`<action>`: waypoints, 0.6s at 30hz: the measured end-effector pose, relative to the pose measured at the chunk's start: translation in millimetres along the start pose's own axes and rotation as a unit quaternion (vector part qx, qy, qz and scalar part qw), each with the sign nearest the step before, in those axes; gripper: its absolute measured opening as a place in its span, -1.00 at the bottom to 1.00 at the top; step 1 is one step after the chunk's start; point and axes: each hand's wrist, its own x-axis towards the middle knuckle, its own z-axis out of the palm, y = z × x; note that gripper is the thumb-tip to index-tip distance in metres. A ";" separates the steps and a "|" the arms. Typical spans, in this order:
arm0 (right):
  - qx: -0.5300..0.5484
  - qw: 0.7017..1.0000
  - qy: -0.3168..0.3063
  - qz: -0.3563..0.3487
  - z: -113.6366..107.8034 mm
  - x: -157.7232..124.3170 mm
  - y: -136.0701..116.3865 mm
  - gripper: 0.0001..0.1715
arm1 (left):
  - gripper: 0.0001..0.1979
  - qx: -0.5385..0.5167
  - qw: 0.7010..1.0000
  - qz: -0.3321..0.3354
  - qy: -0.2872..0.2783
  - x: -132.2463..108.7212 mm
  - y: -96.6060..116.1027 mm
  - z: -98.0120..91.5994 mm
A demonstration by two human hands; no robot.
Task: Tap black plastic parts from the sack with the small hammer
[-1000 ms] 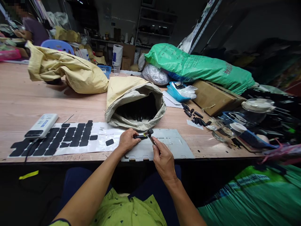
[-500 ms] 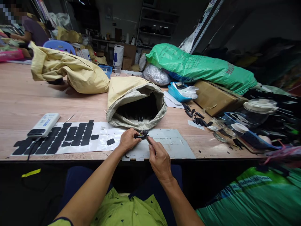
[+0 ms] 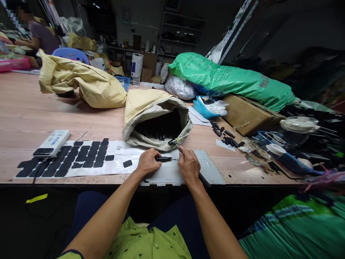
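Observation:
My left hand (image 3: 149, 160) pinches one end of a slim black piece (image 3: 165, 159), which lies along the grey board (image 3: 212, 172). What exactly the piece is, I cannot tell. My right hand (image 3: 189, 164) is wrapped round a small hammer (image 3: 173, 141); its head is raised above the board and its dark handle comes out below the fist. Just behind both hands, a yellow paper sack (image 3: 145, 97) lies with its mouth facing me, dark pieces inside. A white sheet (image 3: 115, 165) with rows of black rounded squares (image 3: 91, 154) lies left of my left hand.
A white device (image 3: 52, 144) with a cable rests on the sheet. Several black pieces (image 3: 229, 138) lie at right, near a cardboard box (image 3: 248, 115) under a green bag (image 3: 229, 77). Another yellow sack (image 3: 94, 88) lies at back left. A person (image 3: 44, 37) sits beyond.
My right hand has moved right and the hammer head has lifted up and away from the black piece. My left hand stays nearly in place, still pinching the piece.

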 end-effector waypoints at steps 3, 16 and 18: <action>-0.043 0.999 -0.006 -0.004 11.1 0.1 3.6 -0.61 | -0.80 0.001 1.000 0.002 0.002 0.1 -0.8 0.8; -0.110 0.994 -0.002 -0.025 16.0 -6.0 0.0 -0.64 | -0.83 -0.039 0.998 0.023 -0.040 -1.2 1.4 -10.7; -0.113 0.993 -0.004 -0.026 16.4 -5.9 0.2 -0.64 | -0.82 -0.111 0.991 0.031 -0.060 -17.3 9.3 -21.9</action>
